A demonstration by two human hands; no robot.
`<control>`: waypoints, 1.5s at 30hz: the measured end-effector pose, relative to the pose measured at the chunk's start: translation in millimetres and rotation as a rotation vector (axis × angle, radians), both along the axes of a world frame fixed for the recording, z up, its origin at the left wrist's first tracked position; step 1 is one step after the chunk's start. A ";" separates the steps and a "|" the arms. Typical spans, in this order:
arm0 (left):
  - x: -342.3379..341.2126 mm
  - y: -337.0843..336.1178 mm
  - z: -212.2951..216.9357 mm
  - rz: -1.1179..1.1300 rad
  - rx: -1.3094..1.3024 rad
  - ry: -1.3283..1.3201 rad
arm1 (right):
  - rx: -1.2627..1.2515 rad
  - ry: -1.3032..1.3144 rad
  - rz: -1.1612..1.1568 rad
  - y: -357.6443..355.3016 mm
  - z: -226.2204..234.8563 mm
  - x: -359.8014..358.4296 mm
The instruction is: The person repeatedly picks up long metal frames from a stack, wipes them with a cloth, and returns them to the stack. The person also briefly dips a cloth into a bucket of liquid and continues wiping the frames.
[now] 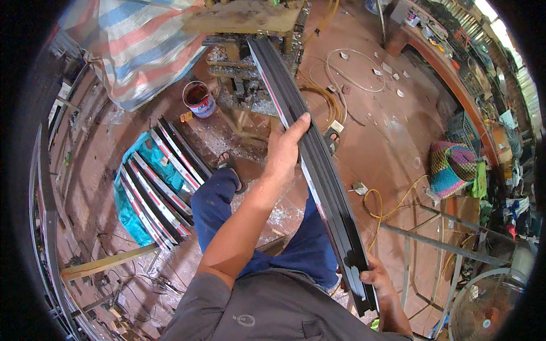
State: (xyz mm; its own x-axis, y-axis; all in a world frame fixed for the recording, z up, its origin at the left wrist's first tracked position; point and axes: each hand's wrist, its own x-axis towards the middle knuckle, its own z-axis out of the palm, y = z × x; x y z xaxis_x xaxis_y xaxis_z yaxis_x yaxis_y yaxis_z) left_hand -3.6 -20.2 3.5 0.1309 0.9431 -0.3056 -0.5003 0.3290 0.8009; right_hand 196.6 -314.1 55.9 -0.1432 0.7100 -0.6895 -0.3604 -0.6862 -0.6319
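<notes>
**Both hands on long dark metal profile, held over the legs**

Right hand (376, 279): nearest, low right of the view. Fingers wrapped around the near end of the long dark profile (318, 165), clenched on its edge. Forearm comes in from the lower edge, wrist roughly straight.

Left hand (283, 152): further along the same profile, about mid-length. Arm extended forward across the body, elbow only slightly bent. Palm against the profile's left side, thumb stretched up along the edge, fingers hidden behind it. So it is grasping or bracing the bar; full closure not visible.

Profile: runs from the right hand diagonally up and left, far end reaching the wooden work stand (244, 20) at the top. Carried above the floor over the person's blue trousers (219, 199). A light strip with red marks shows along its left face.

Below: sandalled foot (230, 165) on the reddish floor (392, 142), metal swarf scattered near it.

Left of the legs: a stack of similar profiles (159, 182) lying side by side on a teal sheet (128, 213), well apart from the held one.

Further out: paint can (199, 99) near the stand's base, striped tarp (139, 48) upper left, yellow cable (387, 207) looping on the floor to the right, woven multicoloured basket (452, 167) at right, fan guard (489, 307) bottom right.
</notes>
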 end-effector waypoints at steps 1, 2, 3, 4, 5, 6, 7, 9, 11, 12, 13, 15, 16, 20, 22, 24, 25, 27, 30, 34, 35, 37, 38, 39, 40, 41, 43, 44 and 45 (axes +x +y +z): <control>-1.4 0.7 2.8 -0.009 0.014 -0.023 | 0.009 -0.012 0.008 0.8 -0.6 1.0; -3.1 2.9 5.1 -0.017 0.017 -0.016 | -0.011 -0.014 0.009 2.3 -0.9 2.9; -4.6 4.2 6.5 -0.035 0.025 -0.018 | -0.035 -0.021 0.017 2.8 -1.1 3.2; -5.3 6.4 7.1 -0.048 0.048 -0.031 | -0.037 -0.016 0.010 4.9 -1.6 4.8; -5.5 7.7 7.0 -0.057 0.011 -0.025 | -0.073 -0.002 0.029 5.7 -3.4 3.7; -5.2 9.3 6.4 -0.043 0.005 -0.008 | -0.050 -0.011 -0.016 6.3 -4.8 2.4; -4.7 10.4 5.7 -0.034 0.001 0.007 | -0.027 -0.022 -0.063 6.3 -5.8 1.4; -3.6 11.7 4.2 -0.026 -0.001 0.016 | -0.021 -0.060 -0.105 6.2 -7.4 1.3; -3.3 11.2 3.9 -0.030 0.013 -0.001 | -0.063 -0.009 -0.031 5.8 -7.9 3.4; -3.6 10.7 4.4 -0.030 -0.005 -0.018 | -0.046 0.034 -0.014 5.8 -8.0 4.2; -4.0 10.1 5.3 -0.034 -0.013 -0.037 | -0.055 -0.008 0.001 6.0 -8.1 5.0; -4.7 9.4 7.4 -0.022 -0.020 -0.059 | 0.006 -0.059 -0.007 7.0 -8.6 5.1; -4.5 9.1 8.2 -0.009 -0.020 -0.063 | -0.011 -0.048 -0.008 7.7 -8.4 4.8; -4.5 9.2 7.3 -0.023 -0.012 -0.004 | -0.045 -0.033 -0.010 10.0 -7.0 0.9; -4.3 10.0 4.6 -0.022 0.015 -0.017 | -0.046 -0.019 -0.015 10.6 -5.7 -0.3; -4.7 10.8 1.4 -0.018 0.038 -0.023 | -0.050 0.015 -0.029 10.3 -4.4 -0.6; -4.8 10.9 -0.4 -0.015 0.053 -0.027 | -0.057 -0.004 -0.024 9.9 -4.0 -0.6; -4.5 11.8 -3.5 -0.015 0.068 -0.028 | -0.066 -0.039 -0.035 9.4 -3.7 -0.7; -3.4 12.7 -7.0 -0.009 0.071 -0.016 | -0.065 -0.040 -0.052 9.6 -4.9 -1.7; -2.7 12.8 -9.2 0.002 0.073 -0.012 | -0.059 -0.005 -0.074 10.2 -7.7 -4.9; -2.7 13.0 -9.1 -0.003 0.064 -0.008 | -0.046 -0.022 -0.102 10.0 -8.2 -6.0; -2.6 13.1 -8.6 -0.003 0.068 -0.025 | -0.030 -0.038 -0.128 9.8 -8.8 -7.2; -2.4 13.1 -8.2 -0.004 0.067 -0.030 | -0.029 -0.036 -0.127 9.6 -9.1 -7.7; -2.1 12.9 -7.6 -0.002 0.061 -0.031 | -0.029 -0.037 -0.129 9.3 -9.3 -7.9; -1.9 12.8 -7.1 0.001 0.056 -0.032 | -0.026 -0.035 -0.128 9.3 -9.6 -8.1; -1.8 12.4 -6.8 0.004 0.042 -0.027 | -0.026 -0.037 -0.130 9.2 -10.0 -8.3; -2.0 11.8 -6.4 -0.004 0.043 -0.041 | -0.026 -0.037 -0.129 9.9 -10.5 -8.3; -2.3 11.8 -6.5 -0.013 0.048 -0.048 | -0.026 -0.037 -0.123 10.5 -10.6 -8.5; -2.9 12.2 -6.8 -0.013 0.052 -0.047 | -0.029 -0.042 -0.115 11.4 -10.4 -8.3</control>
State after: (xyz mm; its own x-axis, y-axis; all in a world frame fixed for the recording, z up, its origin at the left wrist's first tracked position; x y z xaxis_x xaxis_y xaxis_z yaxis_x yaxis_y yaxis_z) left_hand -6.5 -8.0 -3.3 0.1562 0.9558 -0.2491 -0.5341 0.2938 0.7927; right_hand 188.3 -302.7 45.5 -0.0324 0.6997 -0.7137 -0.4110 -0.6602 -0.6286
